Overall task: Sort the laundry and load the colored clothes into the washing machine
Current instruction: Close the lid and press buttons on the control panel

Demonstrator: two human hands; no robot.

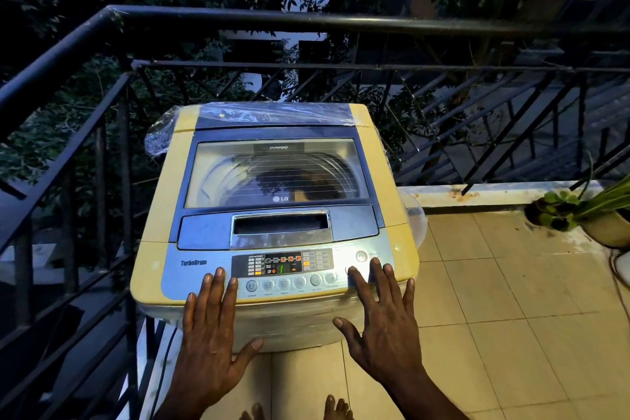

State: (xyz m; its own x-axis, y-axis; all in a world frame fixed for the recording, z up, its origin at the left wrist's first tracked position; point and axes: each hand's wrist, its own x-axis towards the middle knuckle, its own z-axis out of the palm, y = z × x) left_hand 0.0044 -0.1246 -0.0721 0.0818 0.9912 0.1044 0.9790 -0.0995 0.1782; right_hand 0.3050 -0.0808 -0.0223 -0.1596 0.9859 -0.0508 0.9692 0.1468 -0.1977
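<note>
A yellow and blue top-loading washing machine [160,201] stands on a balcony with its glass lid [276,174] down. Through the lid I see dark clothes [296,181] in the drum. The control panel [283,268] at the front is lit. My left hand [211,327] lies flat on the front edge, fingers spread, fingertips near the left end of the button row. My right hand [381,314] is also flat and spread, with its fingertips on the right end of the panel below the power button [360,256]. Neither hand holds anything.
A dark metal railing [238,19] runs behind and to the left of the machine. Beige floor tiles [494,300] extend to the right. A potted plant [586,211] stands at the right edge by a low ledge. My bare toes [334,411] show at the bottom.
</note>
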